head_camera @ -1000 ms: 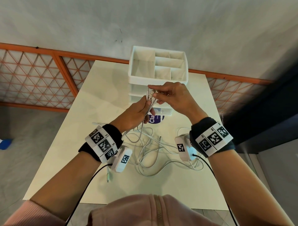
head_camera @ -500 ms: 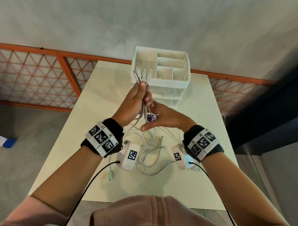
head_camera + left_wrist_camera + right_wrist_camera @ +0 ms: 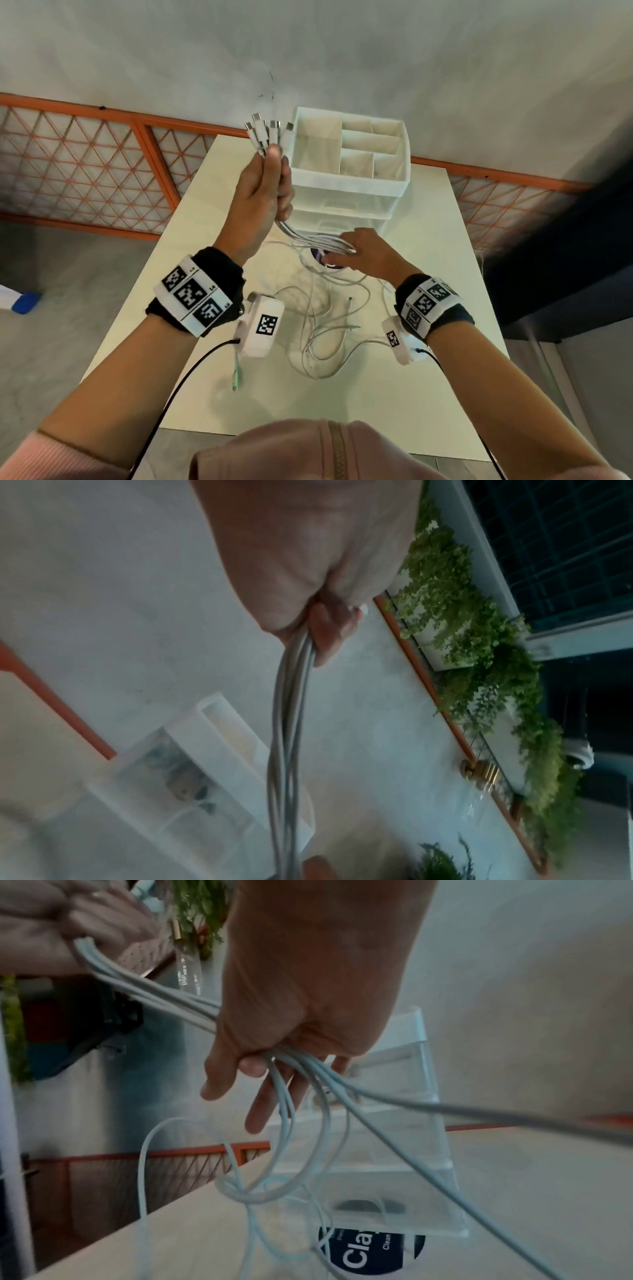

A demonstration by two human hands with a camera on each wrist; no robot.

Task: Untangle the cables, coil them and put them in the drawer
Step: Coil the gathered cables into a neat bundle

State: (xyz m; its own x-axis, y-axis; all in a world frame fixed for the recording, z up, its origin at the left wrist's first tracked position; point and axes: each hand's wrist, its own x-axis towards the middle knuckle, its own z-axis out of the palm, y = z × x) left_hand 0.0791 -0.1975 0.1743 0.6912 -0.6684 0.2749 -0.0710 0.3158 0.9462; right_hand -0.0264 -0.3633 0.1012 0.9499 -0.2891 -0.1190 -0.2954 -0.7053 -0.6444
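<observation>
My left hand (image 3: 263, 192) is raised left of the drawer unit and grips a bundle of white cables (image 3: 308, 236) just below their plugs. The plugs (image 3: 267, 132) fan out above my fist. From the fist the cables (image 3: 289, 723) hang down and run to my right hand (image 3: 363, 253), low in front of the white drawer unit (image 3: 349, 192). There my thumb (image 3: 253, 1066) pinches the strands (image 3: 164, 999) against the fingers, which point down. Below the hands the loose lengths lie in a tangle (image 3: 325, 329) on the table. The drawers look shut.
The cream table (image 3: 394, 394) carries the drawer unit at its far edge, with an open divided tray on top. A dark round label (image 3: 369, 1250) lies in front of the unit. A green-tipped plug (image 3: 235, 377) rests near the table's left side. An orange lattice railing runs behind.
My left hand has lifted the plug ends higher and to the left. My right hand has let go of the tips and slid down the cables toward the table.
</observation>
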